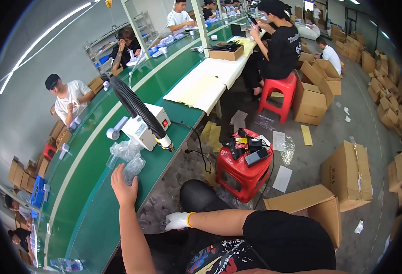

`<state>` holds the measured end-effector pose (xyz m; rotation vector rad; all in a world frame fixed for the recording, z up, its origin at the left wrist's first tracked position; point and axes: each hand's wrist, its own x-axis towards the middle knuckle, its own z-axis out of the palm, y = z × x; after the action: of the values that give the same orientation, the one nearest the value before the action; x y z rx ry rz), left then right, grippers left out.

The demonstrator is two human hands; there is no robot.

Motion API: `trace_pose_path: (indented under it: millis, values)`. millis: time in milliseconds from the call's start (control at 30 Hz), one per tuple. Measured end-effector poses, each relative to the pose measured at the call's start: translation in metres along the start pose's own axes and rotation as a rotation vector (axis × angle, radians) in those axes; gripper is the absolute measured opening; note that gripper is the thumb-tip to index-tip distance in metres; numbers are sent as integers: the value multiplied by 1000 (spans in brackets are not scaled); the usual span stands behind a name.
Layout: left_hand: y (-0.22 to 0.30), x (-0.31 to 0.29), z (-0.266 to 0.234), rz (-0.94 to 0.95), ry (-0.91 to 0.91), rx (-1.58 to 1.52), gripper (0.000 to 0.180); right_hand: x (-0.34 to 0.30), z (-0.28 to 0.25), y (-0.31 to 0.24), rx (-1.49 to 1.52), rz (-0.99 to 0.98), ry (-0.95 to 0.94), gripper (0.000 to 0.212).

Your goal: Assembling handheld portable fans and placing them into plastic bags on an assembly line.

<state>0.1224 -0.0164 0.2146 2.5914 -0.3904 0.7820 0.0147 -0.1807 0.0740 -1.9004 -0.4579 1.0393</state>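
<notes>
My bare left hand [124, 186] reaches over the green bench, fingers stretched out and apart. Its fingertips are against or just beside a crumpled clear plastic bag [133, 168]; whether they touch it I cannot tell. Low by my lap, my right hand [178, 221] wears a white glove with a yellow cuff. Its fingers are curled together around a small, shiny bit that is too small to name. Behind the bags stands a white box-shaped machine [142, 129] with a red switch. A black corrugated hose [139, 107] with a metal-tipped nozzle arches across it.
A white handheld device [114, 132] lies beside the machine, near the green conveyor belt [91, 137]. At my right, a red stool [242, 171] carries black adapters and cables. An open carton [301, 201] stands close to my right elbow. Several people sit along the line.
</notes>
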Motion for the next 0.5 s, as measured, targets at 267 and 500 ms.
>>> trace_pose_path:
  millis: [267,500]
  values:
    - [16,-12,-26,31,187,-175,63,-13,-17,21,-49,20,252,42]
    - [11,-27,-30,-34,197,-207,52,-41,-27,5,-44,131,291,50]
